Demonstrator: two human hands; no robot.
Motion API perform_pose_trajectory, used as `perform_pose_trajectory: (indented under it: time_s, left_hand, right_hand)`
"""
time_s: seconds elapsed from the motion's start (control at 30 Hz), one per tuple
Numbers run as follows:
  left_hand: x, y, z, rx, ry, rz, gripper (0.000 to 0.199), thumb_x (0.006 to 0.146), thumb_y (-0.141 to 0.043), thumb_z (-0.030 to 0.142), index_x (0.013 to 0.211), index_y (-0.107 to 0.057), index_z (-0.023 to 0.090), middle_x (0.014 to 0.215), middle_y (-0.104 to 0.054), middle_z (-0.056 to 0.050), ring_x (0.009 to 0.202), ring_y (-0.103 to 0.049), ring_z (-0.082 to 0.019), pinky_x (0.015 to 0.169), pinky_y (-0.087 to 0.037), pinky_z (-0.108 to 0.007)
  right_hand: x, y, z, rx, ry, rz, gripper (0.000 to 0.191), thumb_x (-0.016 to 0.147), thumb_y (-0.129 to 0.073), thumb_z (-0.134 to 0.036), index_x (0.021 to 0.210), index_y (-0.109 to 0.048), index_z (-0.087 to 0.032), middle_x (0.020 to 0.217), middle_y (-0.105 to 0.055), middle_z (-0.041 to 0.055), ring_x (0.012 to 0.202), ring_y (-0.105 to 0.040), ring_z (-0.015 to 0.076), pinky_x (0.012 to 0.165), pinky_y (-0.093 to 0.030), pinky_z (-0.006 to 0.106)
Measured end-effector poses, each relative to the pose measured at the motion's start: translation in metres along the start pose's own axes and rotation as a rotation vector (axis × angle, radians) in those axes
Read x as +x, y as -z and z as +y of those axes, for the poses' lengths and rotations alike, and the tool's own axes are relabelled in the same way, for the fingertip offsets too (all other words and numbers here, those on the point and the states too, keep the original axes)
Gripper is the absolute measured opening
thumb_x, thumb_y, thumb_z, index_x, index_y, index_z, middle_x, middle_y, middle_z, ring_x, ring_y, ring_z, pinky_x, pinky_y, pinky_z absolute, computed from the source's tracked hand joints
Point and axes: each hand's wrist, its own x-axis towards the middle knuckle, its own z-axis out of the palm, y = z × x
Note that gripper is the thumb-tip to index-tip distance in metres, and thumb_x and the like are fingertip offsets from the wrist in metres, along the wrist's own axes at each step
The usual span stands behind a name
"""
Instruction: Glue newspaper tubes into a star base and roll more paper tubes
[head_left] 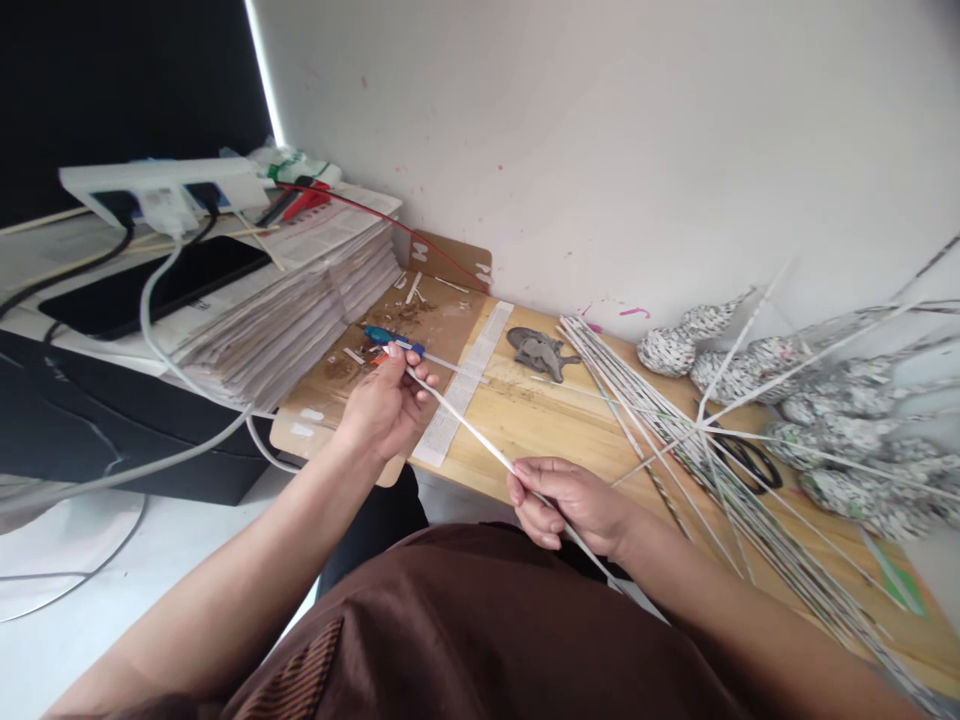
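A thin white rolled-paper stick (471, 427) runs slantwise between my hands, above the front edge of the wooden table (480, 465). Near its upper end, my left hand (386, 405) pinches it between thumb and fingers. My right hand (562, 497) is closed round it lower down, and its other end passes under my right forearm. Just behind my left fingers lies a blue tool, perhaps a glue gun (381, 336), partly hidden, on a brown cardboard sheet (457, 305).
Many rolled-paper sticks (637, 405) lie at right, with a star of crossed sticks (703, 427) over them. Black-handled scissors (754, 465), woven paper shapes (667, 350) and a grey crumpled thing (540, 352) are beyond. Stacked papers (300, 310), a phone (161, 285) and a power strip (165, 185) stand left.
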Motion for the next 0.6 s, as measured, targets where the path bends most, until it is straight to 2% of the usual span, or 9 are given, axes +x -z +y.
perform_pose_trajectory:
  time_s: [0.03, 0.1, 0.17, 0.2, 0.33, 0.37, 0.47, 0.5, 0.6]
  left_hand:
    - [-0.0001, -0.0001, -0.0002, 0.000, -0.006, -0.001, 0.030, 0.092, -0.050, 0.034, 0.072, -0.057, 0.013, 0.062, -0.052, -0.001, 0.055, -0.058, -0.010, 0.041, -0.044, -0.014]
    - [0.0000, -0.0001, -0.0009, 0.007, -0.025, 0.006, 0.031, 0.093, -0.048, 0.033, 0.072, -0.057, 0.013, 0.062, -0.052, -0.001, 0.056, -0.059, -0.010, 0.042, -0.045, -0.014]
    - [0.0002, 0.0001, -0.0015, 0.010, -0.032, 0.013, 0.031, 0.093, -0.048, 0.033, 0.072, -0.057, 0.013, 0.061, -0.052, -0.001, 0.056, -0.059, -0.010, 0.042, -0.045, -0.014]
    - [0.0002, 0.0003, -0.0017, 0.008, -0.029, 0.012, 0.031, 0.093, -0.049, 0.034, 0.072, -0.057, 0.013, 0.061, -0.053, -0.001, 0.056, -0.059, -0.010, 0.042, -0.045, -0.014]
    - [-0.0002, 0.0003, -0.0016, 0.000, -0.015, 0.001, 0.029, 0.091, -0.051, 0.034, 0.072, -0.057, 0.013, 0.062, -0.053, -0.002, 0.057, -0.059, -0.010, 0.042, -0.045, -0.014]
    - [-0.0003, 0.0003, -0.0015, -0.001, -0.014, 0.002, 0.029, 0.091, -0.051, 0.034, 0.072, -0.057, 0.013, 0.062, -0.053, -0.002, 0.056, -0.059, -0.010, 0.042, -0.045, -0.014]
    - [0.0000, 0.0004, -0.0015, -0.015, -0.009, -0.009, 0.029, 0.091, -0.051, 0.034, 0.072, -0.057, 0.013, 0.062, -0.053, -0.002, 0.056, -0.059, -0.011, 0.042, -0.045, -0.014]
    - [0.0002, 0.0006, -0.0015, -0.021, -0.006, -0.014, 0.029, 0.091, -0.051, 0.034, 0.072, -0.057, 0.013, 0.062, -0.053, -0.002, 0.056, -0.059, -0.011, 0.042, -0.045, -0.014]
    - [0.0009, 0.0010, -0.0015, -0.028, 0.001, -0.030, 0.030, 0.091, -0.051, 0.034, 0.071, -0.057, 0.013, 0.062, -0.053, -0.002, 0.056, -0.059, -0.011, 0.041, -0.045, -0.014]
  right_hand:
    - [-0.0005, -0.0007, -0.0015, -0.079, 0.019, 0.037, 0.037, 0.093, -0.044, -0.053, 0.083, -0.055, -0.019, 0.045, -0.039, -0.0072, 0.039, -0.038, 0.0102, 0.045, -0.034, 0.024]
    - [-0.0014, -0.0031, -0.0044, -0.345, 0.129, 0.200, 0.036, 0.091, -0.050, -0.053, 0.086, -0.058, -0.019, 0.056, -0.051, -0.0022, 0.049, -0.046, 0.0114, 0.050, -0.036, 0.024]
    - [-0.0018, -0.0055, -0.0060, -0.541, 0.239, 0.331, 0.032, 0.089, -0.054, -0.051, 0.084, -0.060, -0.020, 0.062, -0.053, -0.0001, 0.056, -0.047, 0.0117, 0.054, -0.035, 0.024]
    - [-0.0015, -0.0063, -0.0061, -0.549, 0.251, 0.340, 0.033, 0.090, -0.053, -0.051, 0.083, -0.060, -0.020, 0.060, -0.051, -0.0009, 0.054, -0.046, 0.0112, 0.053, -0.034, 0.024]
    - [0.0014, -0.0048, -0.0051, -0.194, 0.066, 0.093, 0.043, 0.094, -0.039, -0.055, 0.088, -0.058, -0.017, 0.047, -0.037, -0.0074, 0.040, -0.037, 0.0091, 0.045, -0.032, 0.023]
    - [0.0021, -0.0038, -0.0053, -0.145, 0.050, 0.069, 0.042, 0.094, -0.041, -0.056, 0.089, -0.058, -0.017, 0.049, -0.039, -0.0071, 0.040, -0.038, 0.0088, 0.045, -0.033, 0.022]
    - [0.0039, -0.0017, -0.0075, -0.136, 0.108, 0.124, 0.036, 0.091, -0.051, -0.051, 0.090, -0.060, -0.016, 0.054, -0.046, -0.0051, 0.045, -0.040, 0.0075, 0.047, -0.033, 0.021]
    - [0.0043, -0.0014, -0.0082, -0.088, 0.112, 0.119, 0.034, 0.091, -0.052, -0.049, 0.086, -0.059, -0.016, 0.051, -0.044, -0.0061, 0.044, -0.037, 0.0071, 0.047, -0.031, 0.021]
    - [0.0057, -0.0024, -0.0095, 0.144, 0.031, -0.009, 0.030, 0.091, -0.052, -0.046, 0.080, -0.057, -0.018, 0.044, -0.032, -0.0094, 0.039, -0.030, 0.0071, 0.044, -0.028, 0.021]
